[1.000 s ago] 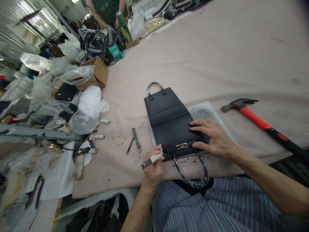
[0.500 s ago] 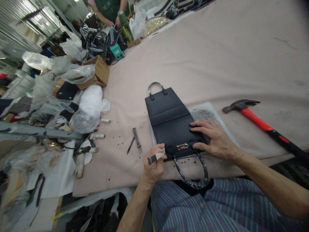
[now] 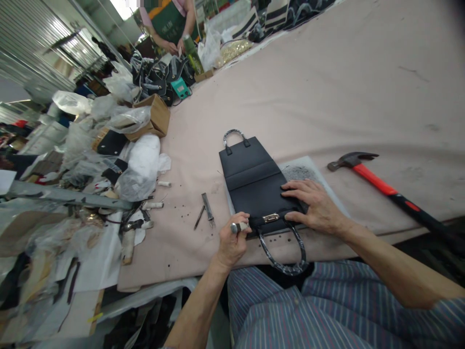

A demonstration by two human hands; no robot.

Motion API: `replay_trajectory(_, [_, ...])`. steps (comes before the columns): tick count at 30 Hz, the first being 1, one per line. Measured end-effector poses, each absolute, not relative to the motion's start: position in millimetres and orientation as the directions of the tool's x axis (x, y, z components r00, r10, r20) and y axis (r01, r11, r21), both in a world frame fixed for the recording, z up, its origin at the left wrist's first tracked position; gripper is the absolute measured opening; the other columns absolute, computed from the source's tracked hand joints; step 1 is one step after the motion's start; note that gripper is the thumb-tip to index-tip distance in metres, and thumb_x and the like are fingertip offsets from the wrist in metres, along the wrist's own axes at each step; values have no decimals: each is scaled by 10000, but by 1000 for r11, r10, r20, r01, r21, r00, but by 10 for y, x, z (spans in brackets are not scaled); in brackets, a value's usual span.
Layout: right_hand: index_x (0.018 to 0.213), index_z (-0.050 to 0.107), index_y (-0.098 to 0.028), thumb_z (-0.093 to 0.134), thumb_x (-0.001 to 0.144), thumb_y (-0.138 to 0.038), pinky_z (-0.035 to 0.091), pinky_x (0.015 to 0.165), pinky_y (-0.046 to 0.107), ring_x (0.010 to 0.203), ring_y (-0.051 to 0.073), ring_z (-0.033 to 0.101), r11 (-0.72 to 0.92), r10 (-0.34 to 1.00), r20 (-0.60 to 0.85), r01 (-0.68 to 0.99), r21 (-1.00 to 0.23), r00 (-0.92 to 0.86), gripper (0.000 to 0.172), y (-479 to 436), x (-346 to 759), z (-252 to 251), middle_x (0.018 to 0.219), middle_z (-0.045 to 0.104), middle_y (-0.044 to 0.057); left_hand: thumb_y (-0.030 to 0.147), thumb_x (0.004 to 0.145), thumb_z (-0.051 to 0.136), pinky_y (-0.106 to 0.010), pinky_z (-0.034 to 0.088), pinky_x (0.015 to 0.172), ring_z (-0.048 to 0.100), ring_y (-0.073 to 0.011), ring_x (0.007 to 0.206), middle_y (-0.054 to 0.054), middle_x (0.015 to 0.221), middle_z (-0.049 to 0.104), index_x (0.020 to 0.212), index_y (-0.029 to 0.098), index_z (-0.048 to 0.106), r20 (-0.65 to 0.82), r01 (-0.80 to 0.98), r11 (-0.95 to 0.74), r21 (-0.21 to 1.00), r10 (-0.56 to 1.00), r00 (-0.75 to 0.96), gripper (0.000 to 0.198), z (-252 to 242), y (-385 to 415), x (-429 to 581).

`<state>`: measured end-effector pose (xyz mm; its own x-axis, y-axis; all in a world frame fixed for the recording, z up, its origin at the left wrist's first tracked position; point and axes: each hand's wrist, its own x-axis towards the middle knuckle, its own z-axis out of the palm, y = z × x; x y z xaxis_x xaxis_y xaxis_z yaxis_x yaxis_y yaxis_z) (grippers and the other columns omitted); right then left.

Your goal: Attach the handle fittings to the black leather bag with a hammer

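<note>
A black handbag panel piece (image 3: 254,191) lies flat in front of me, with a gold clasp (image 3: 271,218) near its close edge. One plastic-wrapped handle (image 3: 283,268) hangs toward my lap; another handle (image 3: 234,132) stands at the far end. My left hand (image 3: 232,245) is closed round a short metal punch (image 3: 238,227) with white wrapping, at the bag's left near corner. The punch's lower end is hidden by my fingers. My right hand (image 3: 316,206) rests on the bag's right side, fingers spread and pressing down. Beneath the bag is a pale slab (image 3: 305,169).
To the right lies a claw hammer (image 3: 374,179) with a red and black handle. A pronged punch (image 3: 208,211) and a thin dark rod (image 3: 199,218) lie left of the bag. Plastic bags and a cardboard box (image 3: 160,116) crowd the left. A person (image 3: 170,29) works beyond.
The punch in my left hand has tipped more upright, its metal end now facing the camera. My right hand stays on the bag. The camera view has shifted slightly.
</note>
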<state>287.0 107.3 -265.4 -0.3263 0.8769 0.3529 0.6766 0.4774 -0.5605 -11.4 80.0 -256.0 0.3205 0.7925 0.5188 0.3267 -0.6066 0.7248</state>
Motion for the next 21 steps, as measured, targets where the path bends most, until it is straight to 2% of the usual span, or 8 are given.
replay_trajectory(7, [1186,687,-234,743,832,-487,401,1086,619,1240,352,583,486,872,370,664,-568,-322,438,1071,2878,-2632,1344,644,103,123,984,549,-404,606,917,721,-209,1041,-69,1066,695,1035,213,598,533,328,-625,709,778,331,114,-2573,791,-133])
replay_trajectory(11, [1173,690,-225,752,828,-463,403,1094,622,1244,351,580,495,866,383,651,-575,-321,424,1068,2849,-2643,1332,651,105,145,979,564,-395,602,908,727,-210,1015,-82,1073,697,1049,207,596,493,345,-589,731,805,330,98,-2580,796,-132])
replay_trajectory(16, [1217,658,-214,649,913,-448,482,1059,565,1229,329,603,463,878,422,634,-620,-228,383,1059,2978,-2537,1320,645,125,156,959,575,-369,593,905,722,-198,989,-72,1045,710,1018,203,611,443,363,-525,770,849,287,83,-2564,783,-95])
replay_trajectory(19, [1211,649,-208,596,949,-406,473,1069,534,1232,362,597,355,878,470,780,-515,-90,333,969,3400,-2461,1310,636,179,146,943,572,-363,592,904,717,-199,999,-72,1041,716,1007,201,618,438,351,-503,790,863,250,95,-2566,747,-69])
replay_trajectory(21, [1152,661,-201,592,931,-403,477,1015,555,1189,413,607,221,878,479,887,-405,0,307,860,3819,-2490,1251,647,235,143,936,567,-368,592,905,717,-204,1007,-77,1046,718,999,199,619,438,341,-487,804,873,214,100,-2576,718,-52])
